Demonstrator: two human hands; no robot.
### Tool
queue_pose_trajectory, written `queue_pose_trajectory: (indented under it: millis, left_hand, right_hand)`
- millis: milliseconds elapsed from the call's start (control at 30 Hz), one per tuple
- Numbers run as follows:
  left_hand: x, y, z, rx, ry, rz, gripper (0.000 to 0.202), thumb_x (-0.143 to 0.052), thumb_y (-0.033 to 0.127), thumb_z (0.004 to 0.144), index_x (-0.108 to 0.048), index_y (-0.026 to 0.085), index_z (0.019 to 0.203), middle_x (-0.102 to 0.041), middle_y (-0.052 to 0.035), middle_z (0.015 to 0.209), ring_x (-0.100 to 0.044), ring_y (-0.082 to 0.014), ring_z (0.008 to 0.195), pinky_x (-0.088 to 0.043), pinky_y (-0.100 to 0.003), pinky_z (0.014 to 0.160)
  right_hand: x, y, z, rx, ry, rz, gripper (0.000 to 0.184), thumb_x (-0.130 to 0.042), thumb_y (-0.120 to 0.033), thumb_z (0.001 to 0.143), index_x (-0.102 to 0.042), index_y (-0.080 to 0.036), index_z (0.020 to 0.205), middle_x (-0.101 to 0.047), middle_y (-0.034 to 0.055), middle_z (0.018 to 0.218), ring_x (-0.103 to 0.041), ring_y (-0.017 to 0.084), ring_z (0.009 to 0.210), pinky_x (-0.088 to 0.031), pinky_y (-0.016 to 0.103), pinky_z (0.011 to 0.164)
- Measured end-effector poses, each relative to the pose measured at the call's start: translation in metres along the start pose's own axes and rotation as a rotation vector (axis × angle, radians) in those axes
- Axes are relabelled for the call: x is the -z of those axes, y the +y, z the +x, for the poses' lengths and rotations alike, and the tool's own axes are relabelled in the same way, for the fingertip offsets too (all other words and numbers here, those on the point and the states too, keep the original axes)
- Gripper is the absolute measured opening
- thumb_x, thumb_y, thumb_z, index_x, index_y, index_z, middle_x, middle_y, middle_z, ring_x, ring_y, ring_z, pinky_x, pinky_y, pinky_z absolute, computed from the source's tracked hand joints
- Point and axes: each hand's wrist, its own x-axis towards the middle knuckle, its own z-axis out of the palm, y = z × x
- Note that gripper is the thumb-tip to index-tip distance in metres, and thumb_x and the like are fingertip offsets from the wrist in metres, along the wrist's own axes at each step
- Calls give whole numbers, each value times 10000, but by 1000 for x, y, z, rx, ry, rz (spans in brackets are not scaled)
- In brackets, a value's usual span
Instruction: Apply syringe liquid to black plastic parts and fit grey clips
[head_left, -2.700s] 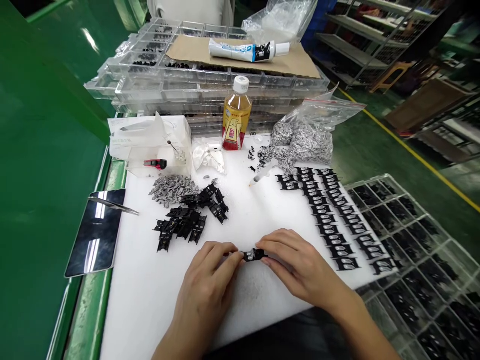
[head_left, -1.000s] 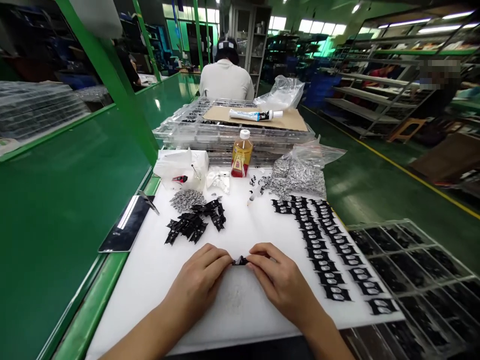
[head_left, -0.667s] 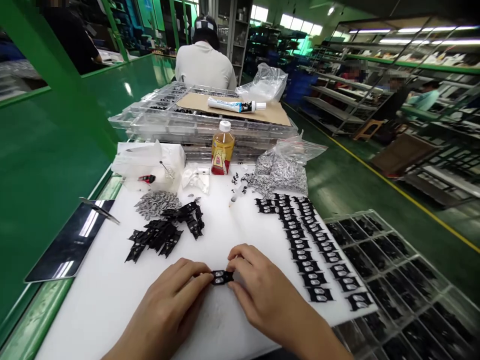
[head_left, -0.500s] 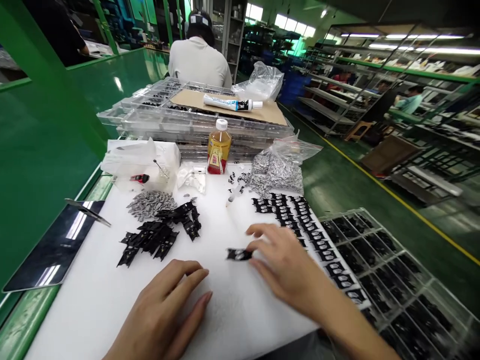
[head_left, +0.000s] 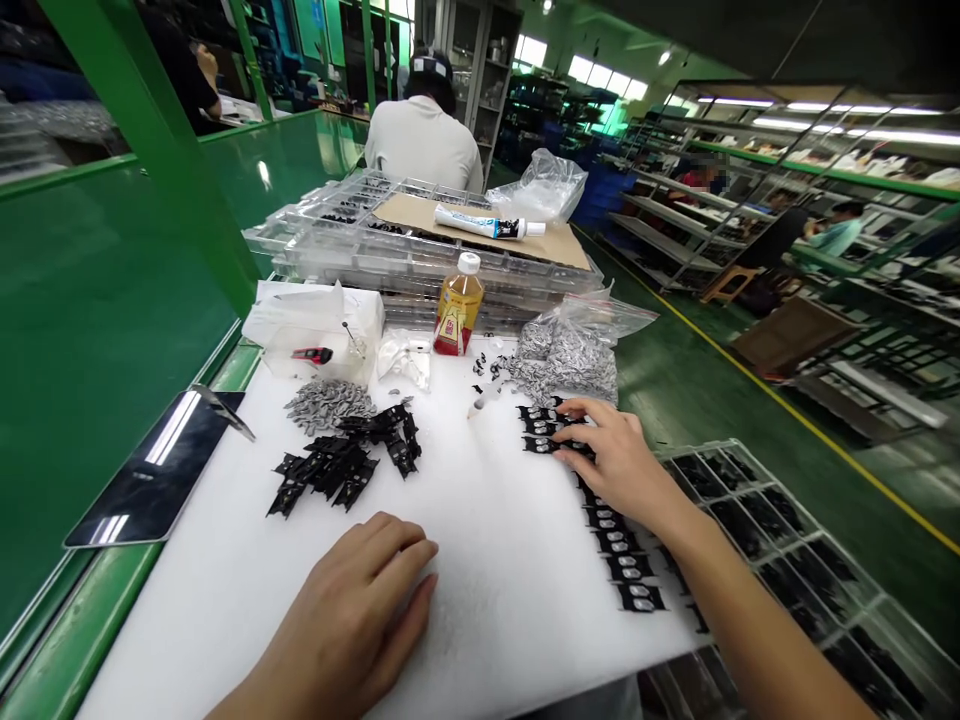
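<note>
My left hand [head_left: 352,610] lies palm down on the white foam mat [head_left: 487,560], fingers loosely bent, holding nothing. My right hand [head_left: 615,460] reaches out over the far end of the rows of small black parts [head_left: 622,570], fingers stretched out. Its fingertips touch a black part [head_left: 537,444] that lies at the left of the top rows. A loose pile of black parts [head_left: 337,465] sits ahead of my left hand, with a heap of grey metal pieces [head_left: 326,400] just behind it.
A bag of grey metal pieces [head_left: 570,350], a drink bottle [head_left: 457,310] and a small applicator [head_left: 484,400] stand farther back. Stacked clear trays [head_left: 337,245] carry a glue tube [head_left: 487,225]. A dark tablet [head_left: 150,480] with tweezers [head_left: 225,410] lies left. A clear tray [head_left: 787,560] is right. A person [head_left: 424,140] sits beyond.
Both hands held one black part together near the mat's front. My right hand then carried it away to the far end of the rows, and my left hand let go and settled on the mat.
</note>
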Motion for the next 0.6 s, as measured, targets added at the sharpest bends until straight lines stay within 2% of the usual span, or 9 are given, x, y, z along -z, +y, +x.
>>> queue_pose_trajectory:
  millis: [267,433,500,600]
  left_hand:
    - [0,5,2,-15,9,30,202,-520,100,1015,-606,191,1173,-657,-90,1064,-596,-219,921,-501,-360,786]
    - [8,6,-1,-19,96,320,176,-500,103,1014,-610,175,1131,-659,-89,1019,-600,-211,869,-510,-344,761]
    - [16,3,1,24,115,446,165,-506,113,1016,-623,155,1123,-649,-97,984,-596,-230,852,-499,-363,737]
    - [25,-6,13,100,100,589,131,-569,193,1015,-655,127,1089,-616,-100,915,-572,-255,795,-463,-373,653]
  right_hand:
    - [-10,4,1,-17,16,35,167,-622,-308,995,-780,-273,1035,-651,111,1416,-580,358,1346,-398,558,1019]
    - [6,-9,4,-38,58,110,150,-676,-356,926,-756,-253,1001,-655,129,1373,-594,395,1294,-387,579,1025]
    - [16,-22,13,-45,71,170,241,-689,-415,920,-724,-247,1089,-665,131,1282,-641,348,1165,-437,533,991]
    - [19,-46,40,-58,55,291,481,-705,-502,921,-614,-232,1310,-680,70,1044,-652,232,843,-515,403,801]
